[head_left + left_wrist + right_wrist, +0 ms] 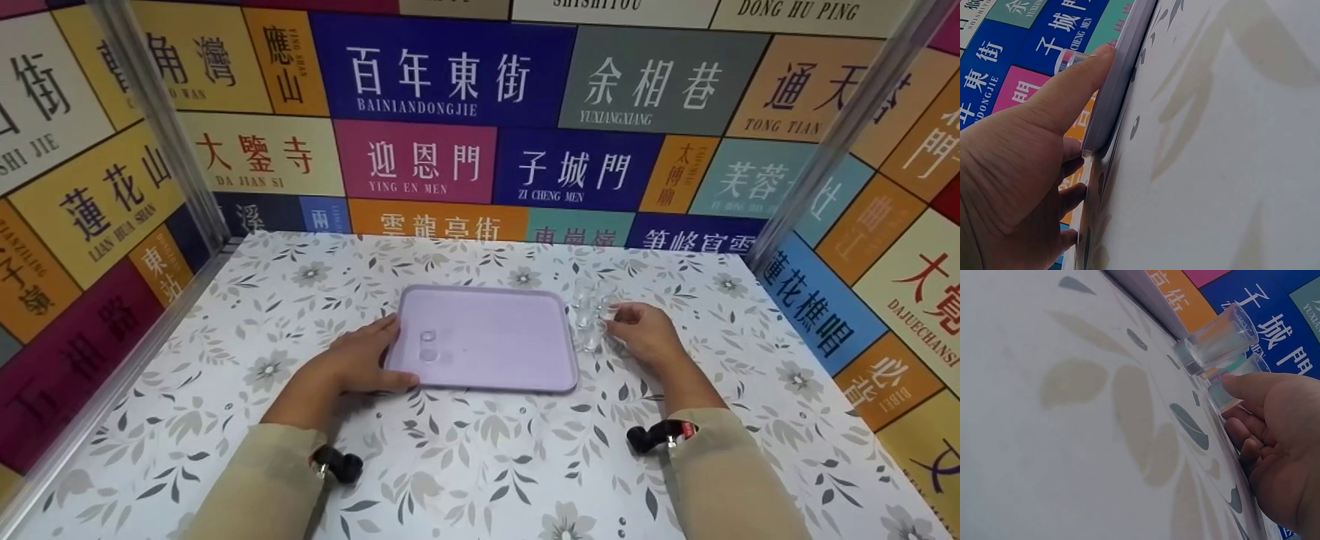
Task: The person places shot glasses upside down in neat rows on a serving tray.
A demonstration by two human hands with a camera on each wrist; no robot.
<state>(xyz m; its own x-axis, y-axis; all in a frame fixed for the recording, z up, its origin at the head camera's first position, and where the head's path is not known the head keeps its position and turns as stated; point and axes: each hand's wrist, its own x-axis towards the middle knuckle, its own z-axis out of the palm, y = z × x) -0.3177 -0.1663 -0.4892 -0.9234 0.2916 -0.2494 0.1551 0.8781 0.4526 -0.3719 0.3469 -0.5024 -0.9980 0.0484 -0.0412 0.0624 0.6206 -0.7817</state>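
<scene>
One tray on feed.
Left hand grips its left edge; right hand at clear cups rightward of it, grasp I can't tell.

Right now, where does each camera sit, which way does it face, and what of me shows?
Head: on your head, facing forward and down at the pale purple rectangular tray and small clear drinking glasses; your left hand, right hand and beige sleeves show.
Left wrist: on that wrist, facing the left hand at the tray's edge; only that hand shows.
Right wrist: on that wrist, facing the right hand at the glasses; only that hand shows.
Shared: head and right wrist both see those glasses; all three catch the white floral table and multicoloured lettered wall.
</scene>
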